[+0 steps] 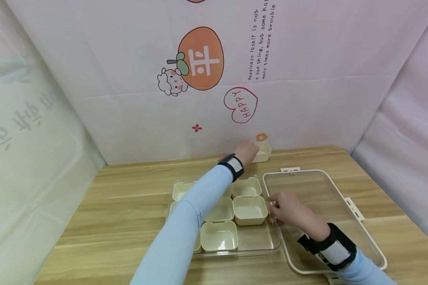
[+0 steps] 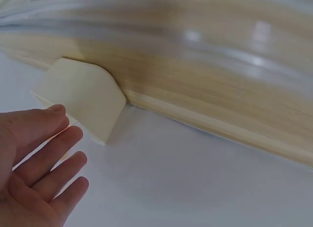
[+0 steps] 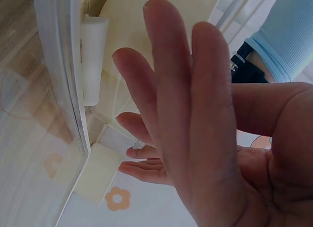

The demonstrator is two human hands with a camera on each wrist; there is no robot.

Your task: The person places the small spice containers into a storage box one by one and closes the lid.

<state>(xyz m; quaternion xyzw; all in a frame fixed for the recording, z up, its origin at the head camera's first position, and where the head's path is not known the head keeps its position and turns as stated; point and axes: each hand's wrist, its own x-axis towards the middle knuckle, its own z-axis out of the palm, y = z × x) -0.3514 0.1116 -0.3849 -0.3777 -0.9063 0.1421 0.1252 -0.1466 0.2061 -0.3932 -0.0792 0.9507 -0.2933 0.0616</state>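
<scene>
At the back of the table, my left hand (image 1: 246,151) is beside a small cream box (image 1: 262,156) standing against the cloth backdrop. The left wrist view shows that hand (image 2: 44,163) with fingers extended and the thumb tip right at the rim of the box (image 2: 80,92). My right hand (image 1: 289,208), fingers loosely bent and holding nothing, hovers over the left side of a clear lid (image 1: 322,221) with a pale rim. Close to its fingertips is a cream box (image 1: 250,211) in a clear tray (image 1: 258,239).
Several more cream boxes, among them a front one (image 1: 219,236), stand in the tray, partly hidden by my left sleeve (image 1: 180,225). The lid has white clips (image 1: 354,209) on its edges. A printed cloth (image 1: 128,126) rises behind the wooden table (image 1: 103,221).
</scene>
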